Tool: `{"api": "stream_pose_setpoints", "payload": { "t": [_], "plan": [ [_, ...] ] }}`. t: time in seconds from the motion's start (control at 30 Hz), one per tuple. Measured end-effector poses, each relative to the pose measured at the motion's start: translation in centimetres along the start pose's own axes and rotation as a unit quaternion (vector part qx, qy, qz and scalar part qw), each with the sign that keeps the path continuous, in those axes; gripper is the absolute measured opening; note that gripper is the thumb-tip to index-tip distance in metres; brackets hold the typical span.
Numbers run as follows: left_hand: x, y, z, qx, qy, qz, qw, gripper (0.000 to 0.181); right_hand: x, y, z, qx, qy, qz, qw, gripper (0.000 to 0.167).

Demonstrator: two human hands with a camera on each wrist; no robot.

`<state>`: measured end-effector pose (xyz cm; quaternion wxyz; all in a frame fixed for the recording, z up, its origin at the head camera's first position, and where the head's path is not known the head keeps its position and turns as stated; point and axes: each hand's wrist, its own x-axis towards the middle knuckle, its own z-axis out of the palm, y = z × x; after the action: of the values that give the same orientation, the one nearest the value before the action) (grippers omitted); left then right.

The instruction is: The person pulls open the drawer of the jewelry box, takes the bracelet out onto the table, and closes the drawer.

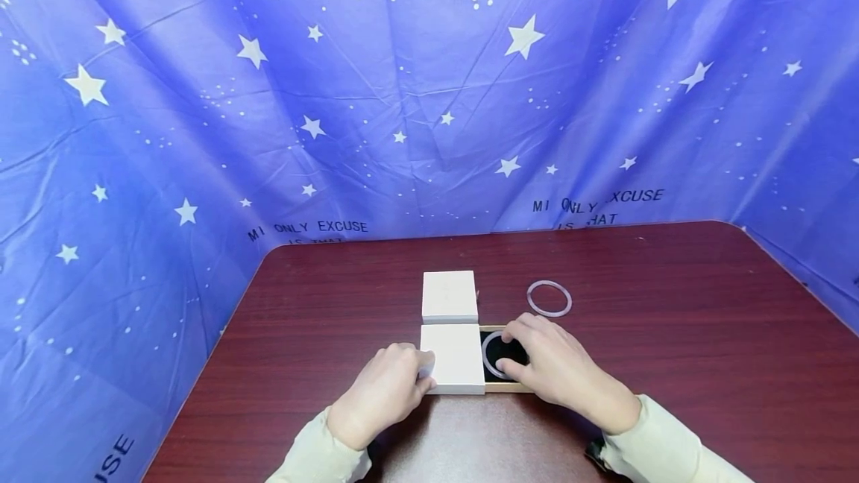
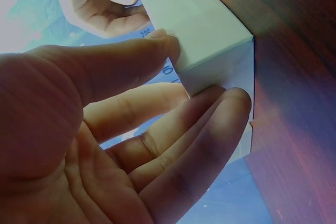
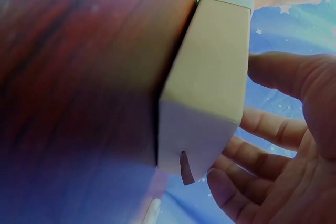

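In the head view, a white sliding box sleeve [image 1: 452, 358] lies on the table with its tan-edged drawer [image 1: 508, 387] pulled out to the right. My left hand [image 1: 388, 386] grips the sleeve's left end, thumb [image 2: 126, 66] on one face and fingers against the end. A pale bangle [image 1: 488, 365] sits in the drawer's black lining. My right hand [image 1: 560, 364] reaches over the drawer, thumb and forefinger curled at opposite sides of this bangle; the palm hides its right part. A short brown ribbon tab [image 3: 186, 169] sticks out of the drawer's end.
A second white box [image 1: 450, 295] stands directly behind the first, touching or nearly so. Another pale lilac bangle [image 1: 549, 298] lies on the dark red table [image 1: 322, 311] beyond my right hand. Blue star-printed cloth [image 1: 403, 95] hangs around the table's back and sides.
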<state>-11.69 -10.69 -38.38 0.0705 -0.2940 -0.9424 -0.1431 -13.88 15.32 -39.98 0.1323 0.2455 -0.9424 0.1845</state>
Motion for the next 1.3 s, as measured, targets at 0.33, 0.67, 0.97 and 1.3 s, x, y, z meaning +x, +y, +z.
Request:
{"api": "stream_pose_setpoints", "payload": {
  "t": [0.33,0.67,0.97,1.3],
  "plan": [
    [0.0,0.0,0.0,0.004,0.000,-0.004,1.0000,0.034,0.2,-0.3,0.2,-0.041,-0.004,0.005,0.9991,0.037],
    [0.1,0.1,0.0,0.009,-0.008,-0.012,0.9999,0.032,0.7,-0.3,0.3,-0.046,0.011,-0.006,0.9989,0.045],
    [0.1,0.1,0.0,0.010,-0.002,-0.005,0.9999,0.032,1.0,-0.6,0.4,-0.053,0.019,-0.017,0.9983,0.041],
    [0.1,0.1,0.0,0.019,-0.003,-0.008,0.9998,0.033,1.2,-1.2,0.5,-0.092,0.000,-0.006,0.9957,0.047]
  ]
}}
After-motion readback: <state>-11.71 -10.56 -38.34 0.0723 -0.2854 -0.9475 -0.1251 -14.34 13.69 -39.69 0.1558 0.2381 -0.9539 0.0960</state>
